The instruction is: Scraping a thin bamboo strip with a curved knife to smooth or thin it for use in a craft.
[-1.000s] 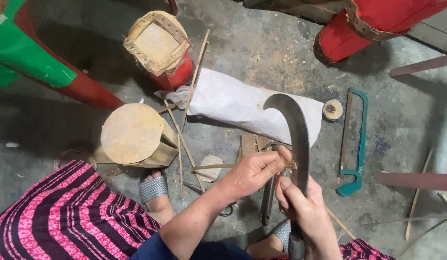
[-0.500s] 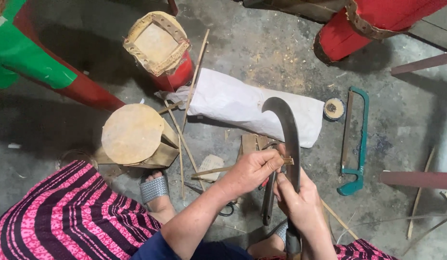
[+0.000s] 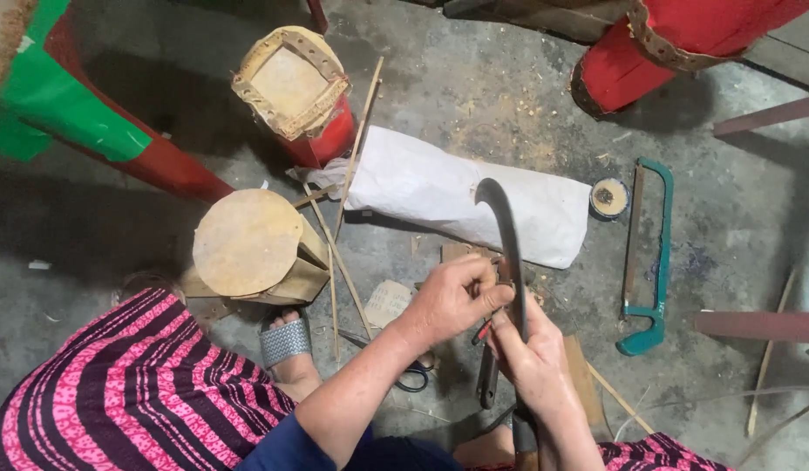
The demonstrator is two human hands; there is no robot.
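Knife blade (image 3: 507, 253) upright between both hands' fingers (image 3: 474, 296).

This is a rough craft workshop, with the work done low on a bare concrete floor (image 3: 474, 78) dusted with sawdust. A green-framed hacksaw (image 3: 646, 253), a wooden chopping block (image 3: 252, 244), thin bamboo strips (image 3: 348, 187) and a curved billhook blade (image 3: 507, 249) lie about. Red-painted drum bodies (image 3: 657, 44) stand along the floor's far edge.

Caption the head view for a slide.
Both hands, left hand and right hand, work at a curved blade above a concrete floor.
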